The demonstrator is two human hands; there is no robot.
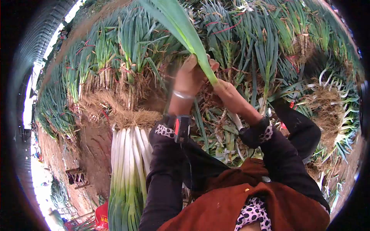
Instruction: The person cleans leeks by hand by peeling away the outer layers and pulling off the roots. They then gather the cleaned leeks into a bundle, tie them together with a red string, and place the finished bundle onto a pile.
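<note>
I'm holding one long leek (194, 42) up in front of me, both hands on its lower stalk, green leaves slanting up and away toward the top left. My left hand (187, 81) is showing slightly blurred; its fingers are curling behind the stalk, drawn in narrow around it. My right hand (231, 96) is gripping the lower end, fingers closed on it; how each fingertip is sitting, I can't tell. A clear bracelet (184, 95) is circling my left wrist, and a dark device (182, 129) with a red strip is sitting by the spotted left cuff (165, 131). Just beside my left sleeve (165, 173), a bunch of pale-stemmed leeks (129, 165) is lying with its root mat (135, 118) pointing away from me and its greens running toward me. Beyond my hands, tied leek bundles (135, 38) are packing the background, some showing red ties (227, 29). Loose leaves and stalks (219, 133) are littering the ground under my right forearm. Over on the far right, more leeks (348, 115) are lying in a curve, roots turned inward. A red bag (101, 215) is showing at the lower left, and my rust-brown garment (216, 210) is filling the bottom.
</note>
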